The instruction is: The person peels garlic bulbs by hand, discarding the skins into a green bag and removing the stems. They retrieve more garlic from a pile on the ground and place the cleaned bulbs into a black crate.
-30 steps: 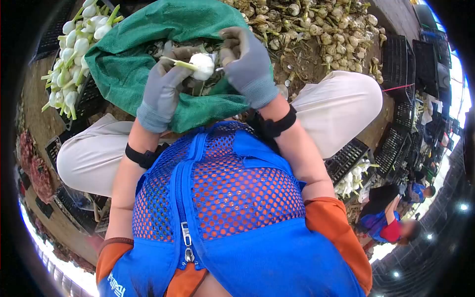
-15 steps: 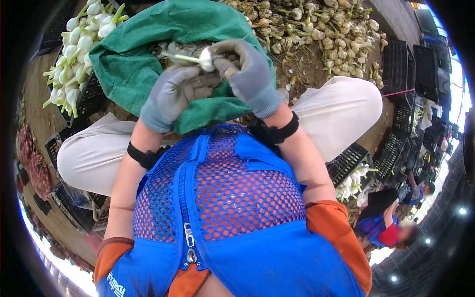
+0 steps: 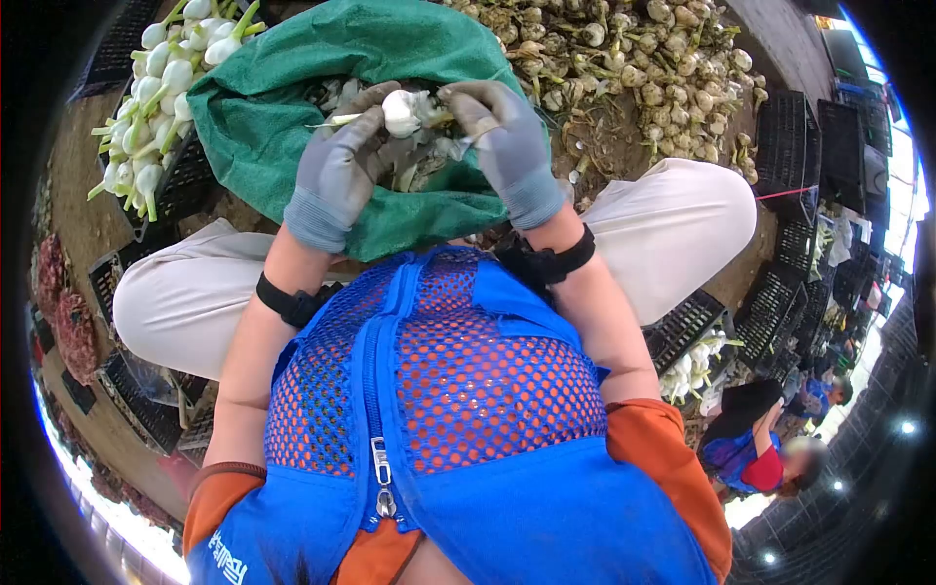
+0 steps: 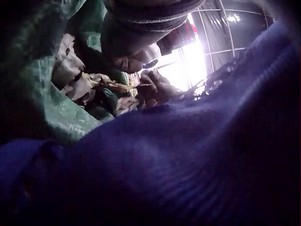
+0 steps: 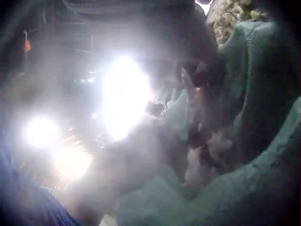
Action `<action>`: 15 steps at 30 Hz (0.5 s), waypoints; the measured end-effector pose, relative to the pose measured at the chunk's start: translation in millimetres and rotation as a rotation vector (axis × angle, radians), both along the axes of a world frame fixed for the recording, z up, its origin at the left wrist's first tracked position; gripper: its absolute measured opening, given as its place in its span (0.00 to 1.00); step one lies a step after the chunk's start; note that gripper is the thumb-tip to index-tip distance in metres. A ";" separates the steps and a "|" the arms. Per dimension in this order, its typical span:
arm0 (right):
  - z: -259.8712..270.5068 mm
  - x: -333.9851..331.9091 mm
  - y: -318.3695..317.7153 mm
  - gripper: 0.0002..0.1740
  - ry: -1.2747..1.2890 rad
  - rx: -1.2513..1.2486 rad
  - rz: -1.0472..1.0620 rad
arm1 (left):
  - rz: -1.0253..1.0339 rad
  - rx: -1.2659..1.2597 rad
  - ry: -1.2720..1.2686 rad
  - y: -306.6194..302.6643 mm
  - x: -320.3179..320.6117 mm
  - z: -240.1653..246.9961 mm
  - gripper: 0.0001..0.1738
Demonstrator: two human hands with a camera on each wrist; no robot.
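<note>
The gloved left hand point(image 3: 336, 174) pinches a white garlic bulb point(image 3: 400, 114) over the green sack point(image 3: 252, 146); the right hand point(image 3: 507, 148) curls its fingers close by, though whether they grip peel I can't tell. Beyond, dirt-stained bulbs point(image 3: 673, 88) lie heaped.

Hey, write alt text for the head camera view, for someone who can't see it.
A gloved left hand holds a white garlic bulb above an open green sack, the gloved right hand close beside it. Clean white bulbs are piled at left; browner bulbs lie heaped at upper right.
</note>
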State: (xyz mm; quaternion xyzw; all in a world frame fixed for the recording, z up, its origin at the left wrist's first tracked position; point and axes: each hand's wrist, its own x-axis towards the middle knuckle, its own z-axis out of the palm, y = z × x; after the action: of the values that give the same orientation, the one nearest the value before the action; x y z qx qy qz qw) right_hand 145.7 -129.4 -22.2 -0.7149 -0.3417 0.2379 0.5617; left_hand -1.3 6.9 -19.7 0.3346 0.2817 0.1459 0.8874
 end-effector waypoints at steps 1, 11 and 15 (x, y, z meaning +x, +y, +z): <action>2.0 -5.5 3.8 0.10 0.083 -0.021 0.001 | 0.027 0.011 0.000 -1.7 0.1 -0.5 0.19; -27.8 14.8 0.4 0.09 -0.091 -0.001 -0.040 | -0.024 0.008 -0.123 9.0 -6.9 -2.7 0.22; 17.4 -14.5 9.6 0.13 0.271 0.145 -0.028 | -0.013 0.125 -0.107 1.3 -0.7 3.9 0.20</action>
State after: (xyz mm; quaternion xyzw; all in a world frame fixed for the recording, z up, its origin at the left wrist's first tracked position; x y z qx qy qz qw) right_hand 131.2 -119.8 -4.7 -0.6383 -0.2691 0.2992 0.6562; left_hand -2.0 8.2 -15.8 0.3830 0.2221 0.1752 0.8794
